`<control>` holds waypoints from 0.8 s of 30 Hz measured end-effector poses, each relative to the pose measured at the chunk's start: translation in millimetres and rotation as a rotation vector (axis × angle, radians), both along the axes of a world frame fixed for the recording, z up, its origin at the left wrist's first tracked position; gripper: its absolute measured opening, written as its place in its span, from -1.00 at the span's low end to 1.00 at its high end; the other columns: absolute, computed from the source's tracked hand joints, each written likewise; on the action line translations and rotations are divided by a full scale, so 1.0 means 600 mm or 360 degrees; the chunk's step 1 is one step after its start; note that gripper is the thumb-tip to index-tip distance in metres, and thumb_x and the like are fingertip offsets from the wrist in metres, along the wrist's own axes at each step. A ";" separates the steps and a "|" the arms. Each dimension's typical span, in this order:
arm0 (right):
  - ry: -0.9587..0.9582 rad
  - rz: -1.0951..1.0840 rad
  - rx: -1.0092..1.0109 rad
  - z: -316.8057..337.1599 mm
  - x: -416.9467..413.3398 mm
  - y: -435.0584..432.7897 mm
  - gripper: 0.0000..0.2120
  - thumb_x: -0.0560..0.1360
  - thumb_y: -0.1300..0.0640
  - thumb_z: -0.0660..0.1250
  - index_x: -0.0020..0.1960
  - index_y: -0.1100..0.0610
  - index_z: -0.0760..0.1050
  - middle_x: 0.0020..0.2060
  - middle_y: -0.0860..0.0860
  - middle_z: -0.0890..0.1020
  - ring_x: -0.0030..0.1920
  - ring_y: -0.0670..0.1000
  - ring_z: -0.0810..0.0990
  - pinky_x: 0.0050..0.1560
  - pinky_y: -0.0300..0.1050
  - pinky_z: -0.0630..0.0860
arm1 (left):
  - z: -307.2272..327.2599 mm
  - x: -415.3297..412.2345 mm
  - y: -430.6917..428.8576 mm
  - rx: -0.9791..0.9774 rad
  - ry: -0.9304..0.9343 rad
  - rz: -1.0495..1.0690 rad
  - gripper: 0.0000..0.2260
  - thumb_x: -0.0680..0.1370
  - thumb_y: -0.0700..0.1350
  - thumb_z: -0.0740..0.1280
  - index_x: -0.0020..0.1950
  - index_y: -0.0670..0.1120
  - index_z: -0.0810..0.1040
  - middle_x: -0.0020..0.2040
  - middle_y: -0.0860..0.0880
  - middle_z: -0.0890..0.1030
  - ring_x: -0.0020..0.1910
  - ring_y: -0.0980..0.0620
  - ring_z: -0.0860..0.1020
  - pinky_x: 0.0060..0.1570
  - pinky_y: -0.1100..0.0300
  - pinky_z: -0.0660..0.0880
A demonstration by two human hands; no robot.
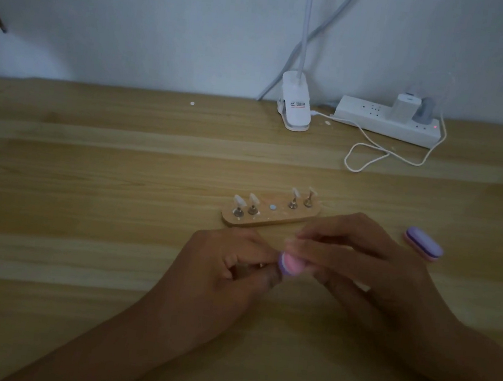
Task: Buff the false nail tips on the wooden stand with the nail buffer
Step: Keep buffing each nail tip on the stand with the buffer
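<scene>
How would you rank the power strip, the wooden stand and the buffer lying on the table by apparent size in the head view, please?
Power strip and wooden stand: alike, strip farther away, so unranked.
Buffer lying on the table: smallest.
</scene>
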State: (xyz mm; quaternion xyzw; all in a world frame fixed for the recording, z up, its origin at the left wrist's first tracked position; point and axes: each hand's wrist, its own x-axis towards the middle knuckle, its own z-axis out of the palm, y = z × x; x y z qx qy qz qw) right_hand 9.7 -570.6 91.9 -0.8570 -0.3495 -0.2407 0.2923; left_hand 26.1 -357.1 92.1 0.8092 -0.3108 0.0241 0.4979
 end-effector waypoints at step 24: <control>0.0032 0.0043 0.0008 -0.009 0.004 0.000 -0.73 0.59 0.23 0.31 0.28 0.13 0.57 0.11 0.07 0.62 0.09 0.04 0.63 0.07 -0.11 0.54 | 0.002 0.003 0.004 0.0062 -0.0090 0.0065 -0.92 0.46 -0.08 0.42 -0.12 0.07 0.70 -0.29 0.13 0.60 -0.31 0.19 0.52 -0.30 0.43 0.34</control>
